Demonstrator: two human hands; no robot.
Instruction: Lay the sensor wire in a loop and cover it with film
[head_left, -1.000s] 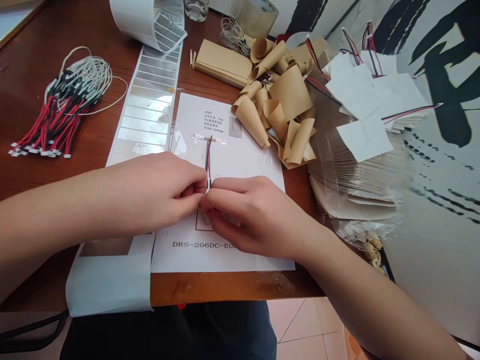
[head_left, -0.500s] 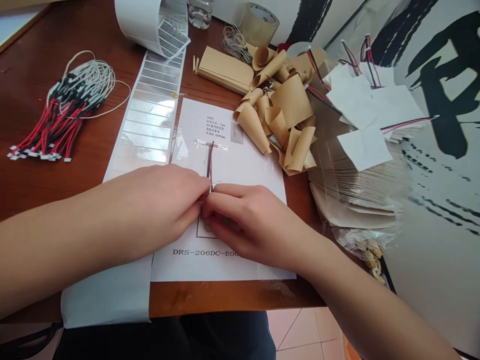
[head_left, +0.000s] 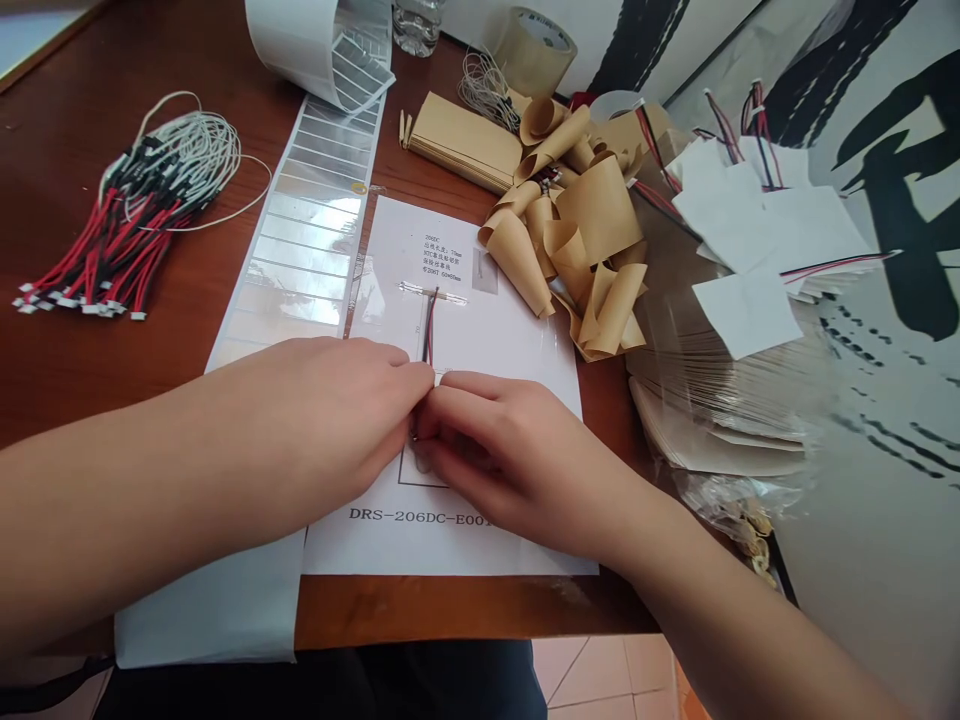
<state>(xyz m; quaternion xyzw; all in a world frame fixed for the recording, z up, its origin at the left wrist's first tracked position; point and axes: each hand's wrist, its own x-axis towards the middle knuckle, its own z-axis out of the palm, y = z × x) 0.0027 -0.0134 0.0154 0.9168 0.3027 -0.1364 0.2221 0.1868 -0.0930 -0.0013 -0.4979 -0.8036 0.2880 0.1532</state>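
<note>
Here, working bare-handed at a reddish-brown wooden table, meeting fingertip to fingertip with left hand and right hand above the middle of a white printed sheet. Curling the fingers of both hands inward over the lower end of a black-and-red wire pair, covering that end so fully as to be hiding whether gripping or only pressing, a point impossible to tell for either hand. Showing the wire pair's upper stretch running along the sheet, reaching a strip of clear tape stuck across the paper. Leaving bold lettering near the sheet's lower edge partly visible, running in under the right hand. Passing the left forearm over a long label strip, leading back to a white roll. Facing, beyond the sheet, a heap of curled brown paper pieces, lying just beside a flat brown paper stack and near a roll of clear packing tape. Having at far left a bundle of white, black and red cables, ending in small white connectors. Having at right a stack of pale cards partly wrapped in clear plastic, topped by white slips and more black-and-red leads, standing next to a white wall bearing black brushstrokes
</note>
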